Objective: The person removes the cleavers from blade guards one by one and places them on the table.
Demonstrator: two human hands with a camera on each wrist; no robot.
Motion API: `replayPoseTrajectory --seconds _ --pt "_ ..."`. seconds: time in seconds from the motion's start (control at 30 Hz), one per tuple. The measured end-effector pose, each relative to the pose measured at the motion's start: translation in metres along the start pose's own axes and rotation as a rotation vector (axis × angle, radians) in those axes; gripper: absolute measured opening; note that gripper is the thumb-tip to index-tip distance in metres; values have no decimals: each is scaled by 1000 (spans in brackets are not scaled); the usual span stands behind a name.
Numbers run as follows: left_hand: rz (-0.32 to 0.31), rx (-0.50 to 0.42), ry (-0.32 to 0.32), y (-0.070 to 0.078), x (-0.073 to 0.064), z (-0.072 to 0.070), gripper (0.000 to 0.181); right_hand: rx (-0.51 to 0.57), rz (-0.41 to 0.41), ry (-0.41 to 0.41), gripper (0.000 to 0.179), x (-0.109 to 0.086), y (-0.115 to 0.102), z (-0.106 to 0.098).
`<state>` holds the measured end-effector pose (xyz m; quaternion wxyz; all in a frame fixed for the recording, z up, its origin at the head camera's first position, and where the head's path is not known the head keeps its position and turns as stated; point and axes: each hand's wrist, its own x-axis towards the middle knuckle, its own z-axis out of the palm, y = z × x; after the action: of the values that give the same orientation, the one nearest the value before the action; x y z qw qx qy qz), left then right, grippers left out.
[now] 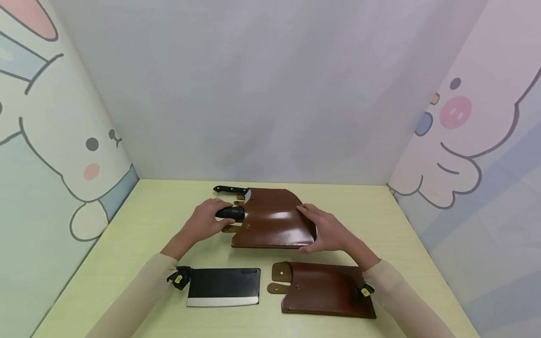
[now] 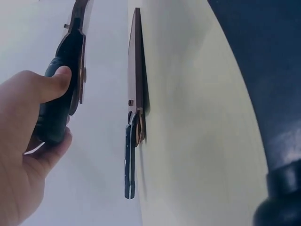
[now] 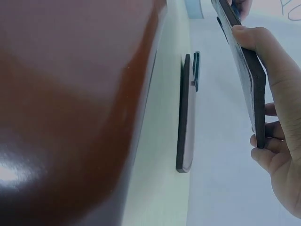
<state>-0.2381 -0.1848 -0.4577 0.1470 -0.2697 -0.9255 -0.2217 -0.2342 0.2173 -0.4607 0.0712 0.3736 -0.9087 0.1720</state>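
Note:
My left hand (image 1: 204, 219) grips the black handle (image 1: 233, 214) of a knife whose blade is hidden in a brown leather sheath (image 1: 276, 223). In the left wrist view, the thumb lies along this handle (image 2: 52, 115). At the sheath's far end, my right hand (image 1: 329, 230) holds its edge, thumb on one face and fingers behind, as the right wrist view shows of the sheath (image 3: 257, 87). Both wrist views show the sheathed knife raised off the table. Behind it lies another brown sheath (image 2: 136, 66) with a riveted black knife handle (image 1: 230, 189) sticking out.
A cleaver (image 1: 224, 284) with a dark blade and bright edge lies front left, its handle hidden by my left wrist. At front right a brown sheath (image 1: 325, 291) with snap straps lies flat under my right forearm. Cartoon-printed walls (image 1: 270, 94) enclose the pale table (image 1: 148, 225).

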Motion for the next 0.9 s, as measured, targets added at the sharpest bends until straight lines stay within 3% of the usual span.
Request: replayPoseTrajectory --seconds 0.4,0.9 --pt "1 -3 -5 3 -2 -6 44 47 -1 30 114 -1 -1 1" --pt "4 -15 23 1 -5 -3 42 71 29 2 115 -6 -4 2"
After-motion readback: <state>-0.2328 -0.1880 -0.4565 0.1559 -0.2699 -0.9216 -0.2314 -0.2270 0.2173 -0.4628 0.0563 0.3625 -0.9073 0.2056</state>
